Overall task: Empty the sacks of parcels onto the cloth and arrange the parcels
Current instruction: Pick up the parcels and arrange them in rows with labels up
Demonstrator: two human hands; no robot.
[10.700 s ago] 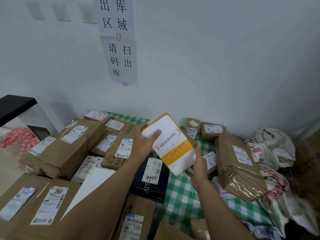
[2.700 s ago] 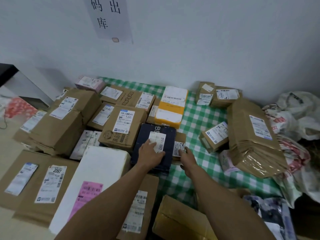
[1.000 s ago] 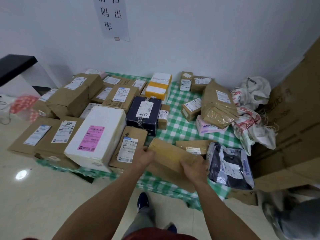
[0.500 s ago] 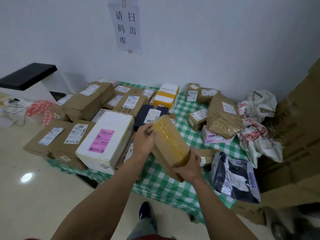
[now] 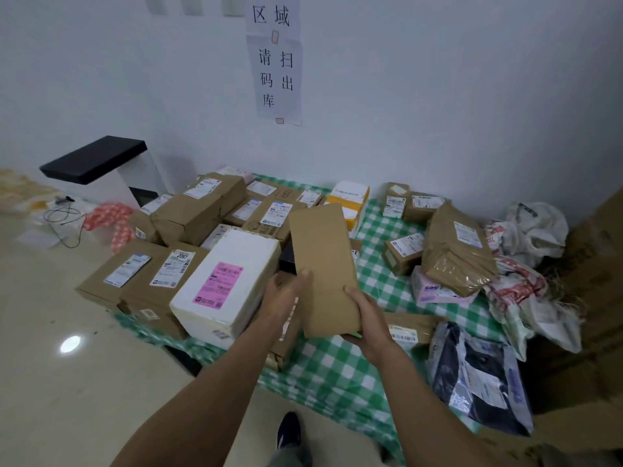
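A long plain brown cardboard parcel (image 5: 323, 264) is held up on end above the green-and-white checked cloth (image 5: 340, 365). My left hand (image 5: 283, 298) grips its lower left edge and my right hand (image 5: 365, 315) grips its lower right corner from below. Behind it lie many labelled parcels: a white box with a pink label (image 5: 226, 281), brown boxes (image 5: 195, 214) on the left, a yellow-and-white parcel (image 5: 349, 197), small brown boxes (image 5: 403, 252). Crumpled white sacks (image 5: 529, 264) lie at the right.
A dark plastic mailer (image 5: 478, 375) lies at the cloth's near right corner. A bulky brown paper package (image 5: 455, 247) and a pink packet (image 5: 435, 291) sit mid-right. Large cardboard (image 5: 600, 298) stands at the far right. A black-topped white stand (image 5: 101, 170) and cables are on the left. My shoe (image 5: 288, 429) is on the tiled floor.
I have lifted the long brown parcel off the cloth's near edge and turned it, so its plain broad face now points at me and it stands more upright.
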